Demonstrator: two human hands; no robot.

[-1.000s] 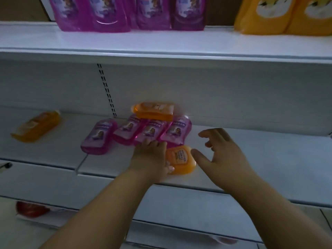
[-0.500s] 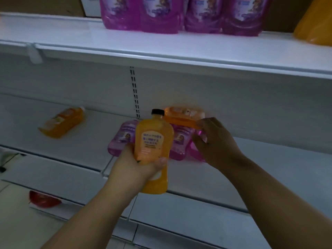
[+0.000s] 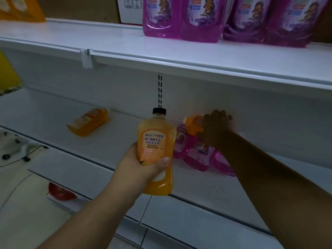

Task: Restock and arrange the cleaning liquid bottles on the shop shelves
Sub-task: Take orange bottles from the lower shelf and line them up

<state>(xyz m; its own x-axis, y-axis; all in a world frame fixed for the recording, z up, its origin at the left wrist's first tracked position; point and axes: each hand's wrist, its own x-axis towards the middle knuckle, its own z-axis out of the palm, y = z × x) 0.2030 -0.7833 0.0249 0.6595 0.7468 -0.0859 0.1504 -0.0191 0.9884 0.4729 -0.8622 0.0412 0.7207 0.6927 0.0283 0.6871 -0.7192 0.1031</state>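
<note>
The left hand (image 3: 143, 169) grips an orange bottle (image 3: 155, 151) upright by its lower body, thumb curled across the front, in front of the middle shelf (image 3: 62, 141). The right hand (image 3: 217, 130) reaches to the back of that shelf, fingers curled around a second orange bottle (image 3: 193, 124) lying on its side atop the pink bottles (image 3: 197, 151). A third orange bottle (image 3: 88, 122) lies well apart to the left. Large pink pouches (image 3: 181, 18) stand on the upper shelf (image 3: 107, 44).

The left hand (image 3: 143, 169) is raised in front of the shelf's front edge, fingers and thumb wrapped round an upright orange bottle (image 3: 155, 146). The right arm stretches toward the shelf's back wall, its hand (image 3: 216, 129) curled over a lying orange bottle (image 3: 193, 124).
</note>
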